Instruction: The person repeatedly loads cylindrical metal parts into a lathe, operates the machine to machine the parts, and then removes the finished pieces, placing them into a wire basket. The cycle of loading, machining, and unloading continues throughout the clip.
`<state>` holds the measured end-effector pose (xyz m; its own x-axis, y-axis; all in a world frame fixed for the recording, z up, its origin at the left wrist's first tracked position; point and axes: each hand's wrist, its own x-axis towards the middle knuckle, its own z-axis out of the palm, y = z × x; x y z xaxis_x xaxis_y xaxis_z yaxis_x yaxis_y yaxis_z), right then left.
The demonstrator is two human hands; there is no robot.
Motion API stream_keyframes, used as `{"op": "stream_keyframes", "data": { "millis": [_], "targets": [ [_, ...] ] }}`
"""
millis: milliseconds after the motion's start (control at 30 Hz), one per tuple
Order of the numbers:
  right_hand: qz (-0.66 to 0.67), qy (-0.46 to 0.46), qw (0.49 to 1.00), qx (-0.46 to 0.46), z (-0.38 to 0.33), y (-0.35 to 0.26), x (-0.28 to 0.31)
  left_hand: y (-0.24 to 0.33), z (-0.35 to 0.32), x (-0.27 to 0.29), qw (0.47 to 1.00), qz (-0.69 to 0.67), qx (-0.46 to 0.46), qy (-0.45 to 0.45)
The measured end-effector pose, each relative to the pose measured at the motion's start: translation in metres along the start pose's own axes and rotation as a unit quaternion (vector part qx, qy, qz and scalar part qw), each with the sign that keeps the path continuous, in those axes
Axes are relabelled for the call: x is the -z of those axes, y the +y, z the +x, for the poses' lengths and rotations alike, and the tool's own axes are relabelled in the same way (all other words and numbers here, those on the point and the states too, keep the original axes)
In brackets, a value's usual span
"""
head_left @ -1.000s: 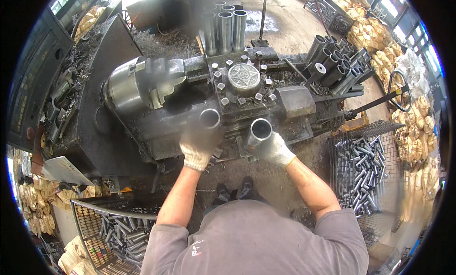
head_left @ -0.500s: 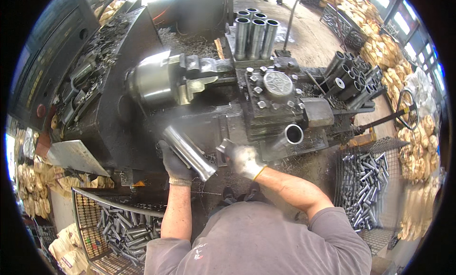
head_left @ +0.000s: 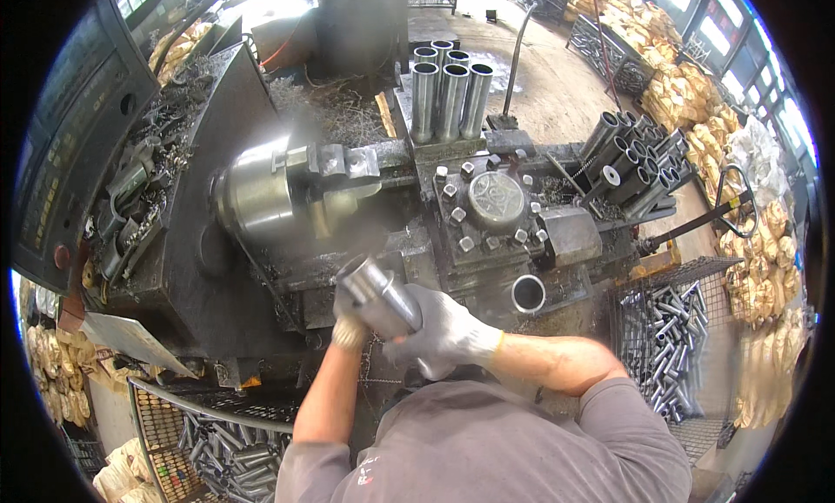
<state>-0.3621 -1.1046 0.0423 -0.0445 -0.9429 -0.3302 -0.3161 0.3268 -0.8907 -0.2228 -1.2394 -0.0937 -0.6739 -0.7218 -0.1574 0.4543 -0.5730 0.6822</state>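
A shiny metal tube (head_left: 380, 296) is held up tilted in front of the lathe, its open end facing up and left. My left hand (head_left: 350, 329), in a knit work glove, is closed around its left side, most of the fingers hidden behind it. My gloved right hand (head_left: 448, 329) wraps the tube's lower right end. A small shiny piece (head_left: 424, 369) shows below the right hand; what it is I cannot make out. Beyond the tube is the lathe chuck (head_left: 261, 190) with its jaws, no tube in them. The square tool post (head_left: 491, 203) stands to the right.
Several upright tubes (head_left: 452, 99) stand behind the tool post. Another tube (head_left: 528, 294) sits at the carriage front, and more lie piled (head_left: 639, 168) at right. Wire baskets of small tubes flank me, left (head_left: 139, 416) and right (head_left: 718, 364). A long handle (head_left: 696, 229) juts out right.
The tube has swung round, its upper end shifting right. My right hand, which held a small dark piece apart from the tube, has moved in against its lower end. The view has shifted slightly.
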Motion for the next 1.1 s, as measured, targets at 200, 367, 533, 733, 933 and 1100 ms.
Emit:
{"op": "stream_keyframes", "data": {
  "millis": [200,367,533,733,933,1100],
  "targets": [
    [-0.207,0.038,0.917,0.337,0.011,-0.103,0.108,0.01,0.08,0.014,0.744,0.663,-0.078,0.044],
    [-0.62,0.119,0.743,0.224,0.131,-0.086,0.195,0.009,-0.009,0.006,0.667,0.662,-0.305,0.154],
    [-0.607,-0.07,0.786,0.089,0.232,-0.025,0.2,-0.021,-0.093,0.092,0.72,0.568,-0.139,0.373],
    [-0.541,-0.113,0.832,0.041,0.258,-0.009,0.169,-0.039,-0.195,0.187,0.791,0.135,-0.115,0.585],
    [-0.381,-0.155,0.905,0.111,0.238,-0.036,0.193,0.018,-0.231,0.225,0.735,-0.025,-0.237,0.635],
    [-0.436,-0.15,0.883,-0.09,0.242,-0.051,0.174,0.05,-0.245,0.2,0.795,-0.12,-0.204,0.559]
  ]
}}
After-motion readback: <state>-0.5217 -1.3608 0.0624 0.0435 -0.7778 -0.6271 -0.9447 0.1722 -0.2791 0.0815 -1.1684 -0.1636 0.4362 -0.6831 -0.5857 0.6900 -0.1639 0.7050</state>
